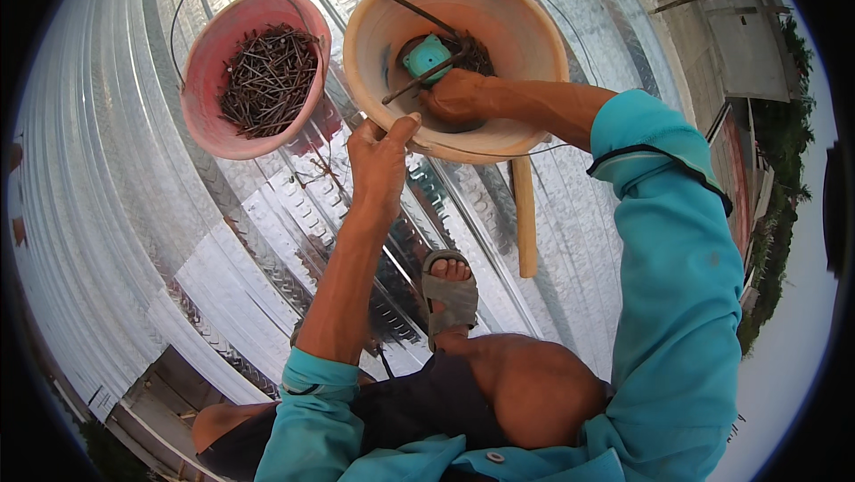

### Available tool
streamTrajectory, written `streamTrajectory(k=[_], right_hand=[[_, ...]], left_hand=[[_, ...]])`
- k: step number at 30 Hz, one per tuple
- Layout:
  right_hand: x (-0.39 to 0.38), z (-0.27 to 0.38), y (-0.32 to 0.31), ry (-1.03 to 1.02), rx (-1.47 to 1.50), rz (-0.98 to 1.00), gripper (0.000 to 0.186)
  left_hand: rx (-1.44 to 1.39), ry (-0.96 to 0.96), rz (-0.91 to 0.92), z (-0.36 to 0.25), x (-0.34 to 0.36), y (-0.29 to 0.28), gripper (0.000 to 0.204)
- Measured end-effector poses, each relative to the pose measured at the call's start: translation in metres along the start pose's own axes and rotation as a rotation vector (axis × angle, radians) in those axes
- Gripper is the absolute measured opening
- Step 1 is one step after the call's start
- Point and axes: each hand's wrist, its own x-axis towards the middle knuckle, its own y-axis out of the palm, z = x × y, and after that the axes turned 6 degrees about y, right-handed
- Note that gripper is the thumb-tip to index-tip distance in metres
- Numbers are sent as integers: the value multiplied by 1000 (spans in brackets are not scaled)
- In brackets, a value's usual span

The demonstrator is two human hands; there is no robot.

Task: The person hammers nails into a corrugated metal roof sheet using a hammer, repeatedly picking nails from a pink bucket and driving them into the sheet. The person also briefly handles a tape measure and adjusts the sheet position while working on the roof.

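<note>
A worn orange bucket stands in front of me, tilted so its inside shows. My left hand pinches its near rim, thumb over the edge. Inside it is my right hand, fingers curled down toward the bottom; whatever they hold is hidden. Beside that hand lie a round teal case and dark nails. A long rusty metal bar leans against the far rim, and another rusty bar reaches the near rim.
To the left stands a pink bucket with a wire handle, holding many rusty nails. A wooden handle sticks out from under the orange bucket. Ribbed metal sheets lie beneath everything. My sandalled foot rests on them. An edge drops at lower left.
</note>
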Motion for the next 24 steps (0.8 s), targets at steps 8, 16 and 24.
streamTrajectory(k=[8, 16, 24], right_hand=[[-22, -42, -2, 83, 232, -104, 24], [10, -6, 20, 152, 162, -169, 25], [9, -27, 5, 103, 23, -90, 26]], left_hand=[[66, 197, 39, -11, 12, 17, 24], [150, 247, 111, -18, 26, 13, 24], [339, 229, 307, -64, 90, 22, 30]])
